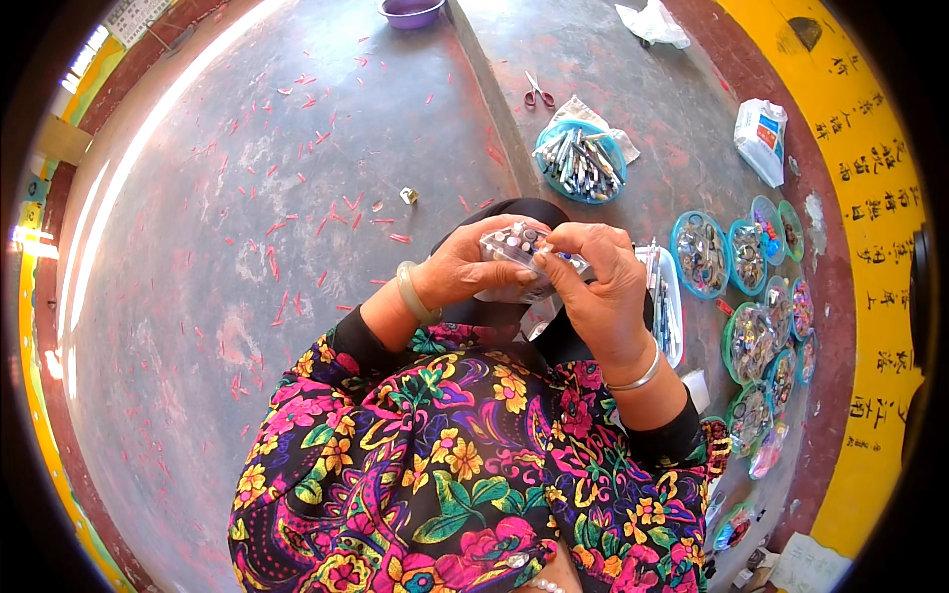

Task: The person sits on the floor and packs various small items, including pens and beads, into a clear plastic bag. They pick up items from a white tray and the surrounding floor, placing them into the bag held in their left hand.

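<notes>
Above my lap, my left hand (470, 262) is closed around a clear plastic bag (506, 249). Through the plastic show several small round-ended pieces, white and dark; their kind is too small to make out. The thumb lies across the bag's front. My right hand (598, 287) pinches the bag's right side between thumb and fingertips, close to the left thumb. Part of the bag and its lower end are hidden behind my fingers. Just right of my right wrist stands a white tray (676, 326) holding long thin pens.
Ahead lies a blue basket (615, 158) full of pens, with dark red scissors (539, 94) beyond it. Along the right wall stand several round baskets (727, 267) of small parts. A purple basin (410, 14) is far off. Red scraps (346, 212) litter the floor.
</notes>
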Demonstrator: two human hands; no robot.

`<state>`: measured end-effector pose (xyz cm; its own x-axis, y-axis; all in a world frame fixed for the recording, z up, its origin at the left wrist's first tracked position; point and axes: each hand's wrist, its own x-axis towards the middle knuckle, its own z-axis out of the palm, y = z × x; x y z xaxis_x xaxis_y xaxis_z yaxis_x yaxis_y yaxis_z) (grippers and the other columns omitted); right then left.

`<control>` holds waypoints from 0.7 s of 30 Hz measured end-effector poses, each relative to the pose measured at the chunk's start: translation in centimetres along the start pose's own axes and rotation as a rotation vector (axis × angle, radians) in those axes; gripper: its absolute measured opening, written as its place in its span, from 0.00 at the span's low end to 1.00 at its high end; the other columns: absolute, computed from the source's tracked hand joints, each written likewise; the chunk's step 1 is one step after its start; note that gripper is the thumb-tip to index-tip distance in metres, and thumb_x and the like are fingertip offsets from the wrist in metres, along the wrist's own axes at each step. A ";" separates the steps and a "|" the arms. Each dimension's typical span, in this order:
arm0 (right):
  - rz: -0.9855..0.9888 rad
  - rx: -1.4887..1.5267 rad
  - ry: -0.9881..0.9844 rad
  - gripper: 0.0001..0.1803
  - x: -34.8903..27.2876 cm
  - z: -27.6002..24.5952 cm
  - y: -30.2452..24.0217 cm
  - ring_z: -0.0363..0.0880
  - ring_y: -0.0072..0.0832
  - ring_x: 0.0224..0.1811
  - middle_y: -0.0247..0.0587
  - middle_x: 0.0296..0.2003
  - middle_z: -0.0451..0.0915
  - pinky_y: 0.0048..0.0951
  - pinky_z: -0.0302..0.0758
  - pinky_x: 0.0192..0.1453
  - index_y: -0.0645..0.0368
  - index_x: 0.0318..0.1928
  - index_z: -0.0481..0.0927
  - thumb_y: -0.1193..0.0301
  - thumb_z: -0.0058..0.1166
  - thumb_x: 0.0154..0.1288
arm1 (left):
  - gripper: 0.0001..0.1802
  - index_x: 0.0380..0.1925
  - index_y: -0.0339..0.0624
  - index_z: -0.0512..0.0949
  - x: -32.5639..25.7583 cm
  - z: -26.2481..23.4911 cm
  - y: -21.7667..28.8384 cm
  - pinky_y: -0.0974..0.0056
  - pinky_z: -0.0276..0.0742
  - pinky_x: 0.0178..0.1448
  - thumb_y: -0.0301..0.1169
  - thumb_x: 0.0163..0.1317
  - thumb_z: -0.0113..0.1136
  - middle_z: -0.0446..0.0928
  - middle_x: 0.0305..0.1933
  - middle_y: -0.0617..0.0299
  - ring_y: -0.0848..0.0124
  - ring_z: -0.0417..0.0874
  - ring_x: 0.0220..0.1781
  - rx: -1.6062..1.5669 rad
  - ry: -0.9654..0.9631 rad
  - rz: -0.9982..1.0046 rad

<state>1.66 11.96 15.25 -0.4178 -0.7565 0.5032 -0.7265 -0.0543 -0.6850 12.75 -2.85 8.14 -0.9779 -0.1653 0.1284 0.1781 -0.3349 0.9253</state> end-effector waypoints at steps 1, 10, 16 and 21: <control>-0.042 -0.043 -0.001 0.07 -0.2 0.1 0.4 0.78 0.32 0.40 0.37 0.34 0.82 0.32 0.67 0.49 0.58 0.33 0.81 0.76 0.62 0.51 | 0.29 0.57 0.35 0.67 0.0 0.0 0.0 0.66 0.68 0.60 0.28 0.55 0.66 0.74 0.53 0.62 0.74 0.73 0.54 -0.002 0.004 0.006; -0.314 -0.339 0.048 0.10 -0.9 0.2 0.5 0.75 0.40 0.50 0.47 0.47 0.78 0.38 0.67 0.53 0.58 0.32 0.82 0.68 0.64 0.49 | 0.29 0.57 0.34 0.67 -0.1 -0.2 -0.4 0.65 0.69 0.60 0.29 0.56 0.64 0.74 0.53 0.59 0.72 0.74 0.54 0.020 0.014 0.026; -0.406 -0.447 0.011 0.15 -1.4 0.1 0.7 0.73 0.41 0.54 0.49 0.50 0.77 0.41 0.66 0.54 0.60 0.34 0.80 0.62 0.61 0.51 | 0.31 0.57 0.33 0.66 -0.2 -0.1 -0.4 0.65 0.70 0.59 0.23 0.52 0.66 0.74 0.54 0.58 0.72 0.74 0.54 0.121 0.035 0.008; -0.417 -0.411 0.076 0.17 -2.5 0.5 1.5 0.74 0.39 0.54 0.45 0.49 0.77 0.40 0.67 0.53 0.59 0.42 0.79 0.63 0.59 0.53 | 0.30 0.55 0.33 0.68 0.0 0.0 -0.9 0.64 0.72 0.58 0.20 0.50 0.65 0.74 0.53 0.58 0.70 0.75 0.53 0.055 0.098 0.030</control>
<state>1.84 13.42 12.69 -0.0788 -0.6757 0.7330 -0.9833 -0.0683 -0.1687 12.61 -2.51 7.32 -0.9563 -0.2654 0.1228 0.1977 -0.2776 0.9401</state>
